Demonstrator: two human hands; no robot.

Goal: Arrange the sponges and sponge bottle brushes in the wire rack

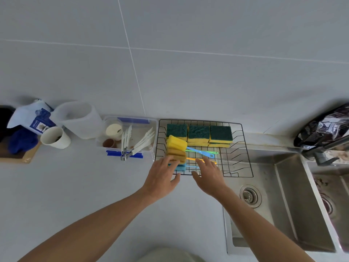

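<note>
left grip [164,174] fingers straight-ish, spread, tips touching the sponge heads of the bottle brushes at the rack's near-left corner, not curled round anything. right grip [207,174] wide too, fingers relaxed, over the rack's near edge, tips at the orange handle [190,159]; cannot tell if actually touching it. wire rack [236,163] black, sits on the surface at its back edge against the wall, right part overhanging the sink [287,195]. three sponges stacks along rack's far edge, green scrub side up, yellow below: left stack [176,130], middle stack [198,133], right stack [221,134], touching side by side. brushes lie in a row down rack's left side, heads left, handles pointing right: yellow head [177,143], tan head [176,154], blue head [180,167] partly hidden by left fingers. blue handle [200,151] and green handle [207,152] cross near rack middle. left of rack, just beside: clear plastic box [130,135] with white utensils. further left a white jug [79,120], paper cup [54,137], blue-white bag [35,118]. dark bag [324,127] at far right corner.
</note>
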